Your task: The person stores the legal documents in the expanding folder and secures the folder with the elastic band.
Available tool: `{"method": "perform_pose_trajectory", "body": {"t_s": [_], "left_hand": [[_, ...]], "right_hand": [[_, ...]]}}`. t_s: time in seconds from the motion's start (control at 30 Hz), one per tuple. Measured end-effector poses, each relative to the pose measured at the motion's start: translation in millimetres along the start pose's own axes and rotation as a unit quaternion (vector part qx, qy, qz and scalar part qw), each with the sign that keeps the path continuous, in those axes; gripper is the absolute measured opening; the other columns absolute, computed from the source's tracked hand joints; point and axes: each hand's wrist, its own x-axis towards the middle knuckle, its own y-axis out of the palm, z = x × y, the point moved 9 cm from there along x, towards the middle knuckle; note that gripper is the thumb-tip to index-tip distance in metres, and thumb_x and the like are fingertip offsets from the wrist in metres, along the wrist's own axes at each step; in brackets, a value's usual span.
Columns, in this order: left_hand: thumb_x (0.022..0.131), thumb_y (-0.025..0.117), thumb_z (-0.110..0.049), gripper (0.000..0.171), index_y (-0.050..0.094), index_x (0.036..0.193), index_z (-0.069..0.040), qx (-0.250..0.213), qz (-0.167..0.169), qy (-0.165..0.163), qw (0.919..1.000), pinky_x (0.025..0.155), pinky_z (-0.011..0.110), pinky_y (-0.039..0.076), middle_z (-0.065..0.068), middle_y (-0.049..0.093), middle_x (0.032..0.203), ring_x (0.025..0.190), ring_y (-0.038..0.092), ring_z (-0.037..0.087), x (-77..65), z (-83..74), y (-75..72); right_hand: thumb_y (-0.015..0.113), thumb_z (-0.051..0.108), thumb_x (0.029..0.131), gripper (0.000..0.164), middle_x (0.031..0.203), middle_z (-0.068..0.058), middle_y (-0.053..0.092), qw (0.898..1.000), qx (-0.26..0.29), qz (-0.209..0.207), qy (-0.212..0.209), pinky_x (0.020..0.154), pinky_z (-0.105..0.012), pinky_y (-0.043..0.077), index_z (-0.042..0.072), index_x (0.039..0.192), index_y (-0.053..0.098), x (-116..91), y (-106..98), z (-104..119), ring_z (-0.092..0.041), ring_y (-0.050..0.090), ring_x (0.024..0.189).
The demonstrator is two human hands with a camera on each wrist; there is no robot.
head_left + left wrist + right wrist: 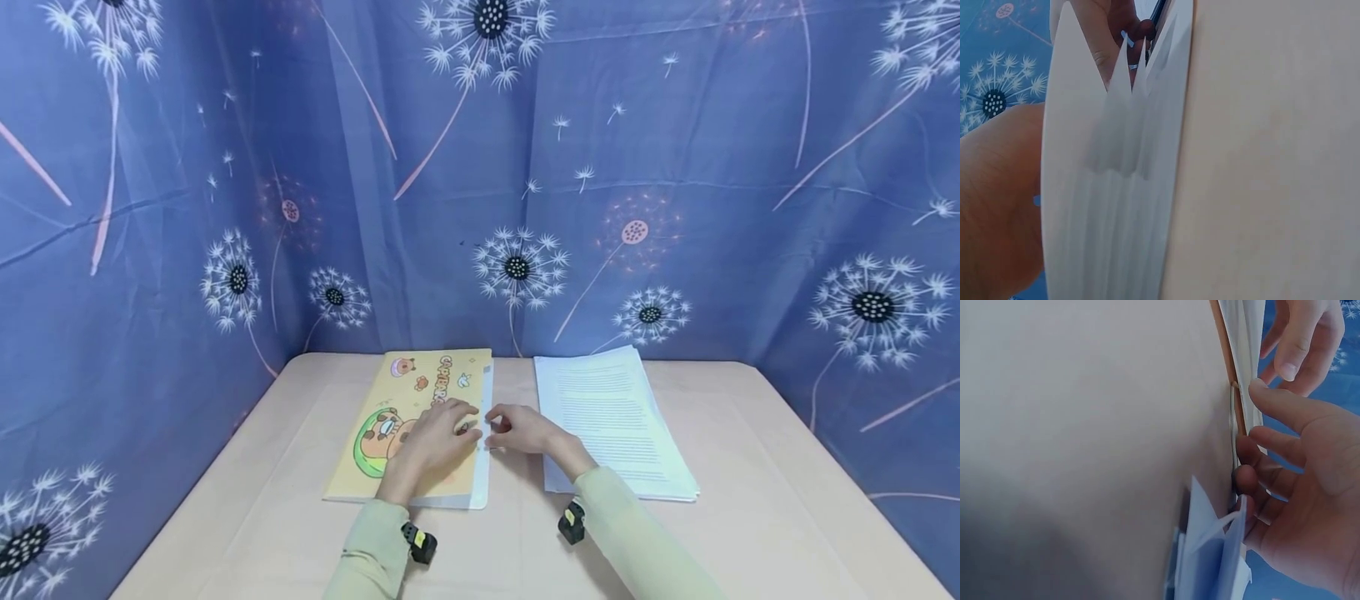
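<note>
A yellow folder [352,467] with cartoon capybaras lies at the middle left, a pale strip showing along its right edge. My left hand [442,433] rests over its right half, index finger and thumb apart near that strip. From the right, my right hand [525,429] reaches to the same edge with bent fingers, thumb and index separated. In the right wrist view its thumb [1279,403] is right at the edge of the pale layers, the other fingers loosely curled below. The left wrist view shows several white leaves [1110,219] fanned apart at the folder's near end.
A stack of printed sheets [607,417] lies to the right of the folder, close by my right forearm. Both stand on a beige table [247,517]. Blue dandelion-patterned cloth [450,217] hangs behind the table and along its sides.
</note>
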Motion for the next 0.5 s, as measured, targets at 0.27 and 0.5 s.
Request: {"method": "perform_pose_trajectory", "body": {"t_s": [0.27,0.5], "left_hand": [[0.093,0.06,-0.049,0.051,0.057,0.139,-0.026,0.005,0.021,-0.008,0.9997,0.119,0.058,0.023,0.002,0.047,0.152,0.147,0.033,0.034,-4.4,-2.0,4.0],[0.09,0.06,-0.058,0.06,0.055,0.141,-0.026,0.012,0.027,-0.006,0.9995,0.116,0.065,0.022,0.004,0.043,0.155,0.148,0.028,0.041,-5.7,-2.5,6.6]], "right_hand": [[0.075,0.028,0.087,0.045,0.083,0.004,0.06,1.0,0.003,0.006,0.0,0.07,-0.028,0.046,0.006,0.125,0.064,0.3,4.8,-1.2,-0.01,0.053,0.073],[0.075,0.025,0.086,0.045,0.08,0.003,0.059,1.0,0.002,0.003,0.002,0.067,-0.027,0.044,0.005,0.125,0.064,2.7,5.4,-0.6,-0.011,0.051,0.071]]}}
